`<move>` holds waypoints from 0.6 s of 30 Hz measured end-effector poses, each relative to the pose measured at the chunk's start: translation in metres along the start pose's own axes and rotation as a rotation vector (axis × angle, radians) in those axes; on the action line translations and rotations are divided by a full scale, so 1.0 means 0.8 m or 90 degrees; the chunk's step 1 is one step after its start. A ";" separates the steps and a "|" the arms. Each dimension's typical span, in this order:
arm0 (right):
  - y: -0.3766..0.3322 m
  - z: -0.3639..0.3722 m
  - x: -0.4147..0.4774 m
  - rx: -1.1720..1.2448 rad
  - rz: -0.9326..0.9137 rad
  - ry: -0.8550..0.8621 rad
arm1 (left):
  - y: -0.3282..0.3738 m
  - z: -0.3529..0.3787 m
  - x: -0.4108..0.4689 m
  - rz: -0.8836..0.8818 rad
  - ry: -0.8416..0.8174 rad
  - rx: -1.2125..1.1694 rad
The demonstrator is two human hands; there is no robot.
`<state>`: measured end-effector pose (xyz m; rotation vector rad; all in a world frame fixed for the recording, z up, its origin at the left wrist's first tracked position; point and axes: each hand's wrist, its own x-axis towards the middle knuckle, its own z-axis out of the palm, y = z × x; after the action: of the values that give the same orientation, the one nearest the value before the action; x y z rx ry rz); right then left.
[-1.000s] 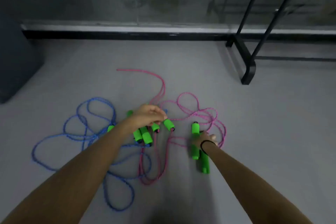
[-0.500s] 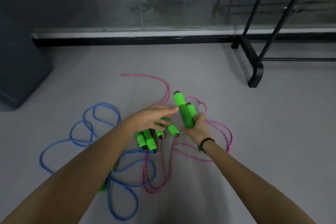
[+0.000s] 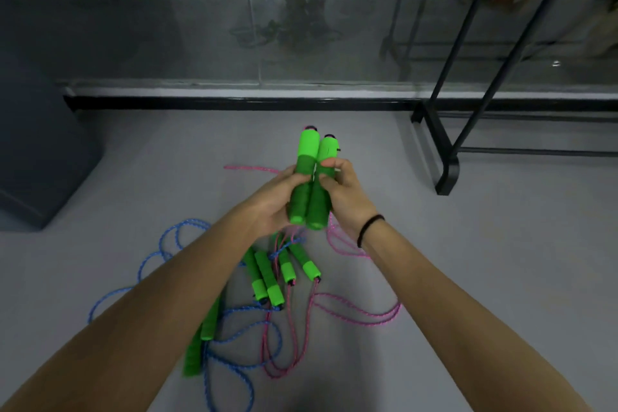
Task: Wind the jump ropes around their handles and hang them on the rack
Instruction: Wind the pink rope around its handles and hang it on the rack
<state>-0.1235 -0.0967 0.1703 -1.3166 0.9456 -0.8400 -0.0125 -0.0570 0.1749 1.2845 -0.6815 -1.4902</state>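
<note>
Half a second ago only the right hand [image 3: 346, 196] held the pair of bright green foam handles [image 3: 309, 182] low over the grey floor [image 3: 468, 261], while the left hand [image 3: 272, 199] reached flat toward them; now the pair is raised higher and both hands close on it together. A second ago the same two handles lay on the floor under the right hand.

No container is in view; the black metal rack [image 3: 448, 157] stands at the right with nothing seen hanging on the part that shows.

The held handles stand side by side, touching, nearly upright, dark caps on top. The left fingers curl round the left handle, the right thumb and fingers clamp the right one; a thin black band [image 3: 369, 229] circles the right wrist. A pink braided rope [image 3: 347, 249] hangs from the pair to the floor and loops on toward the right.

Below the hands four more green foam handles [image 3: 281, 273] lie close together on the floor. Two further green handles [image 3: 202, 343] lie end to end beside the left forearm. A blue braided rope [image 3: 174, 241] sprawls in loose loops at the left, crossing the pink strands near the bottom
</note>
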 end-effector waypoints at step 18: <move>-0.685 -0.022 -0.019 0.148 0.002 -0.042 | 0.664 0.172 -0.330 0.096 -0.205 0.258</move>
<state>-0.1332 -0.1356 0.7171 -1.1346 0.7733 -0.8723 0.0093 -0.0139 0.7820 1.2632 -1.3163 -1.4943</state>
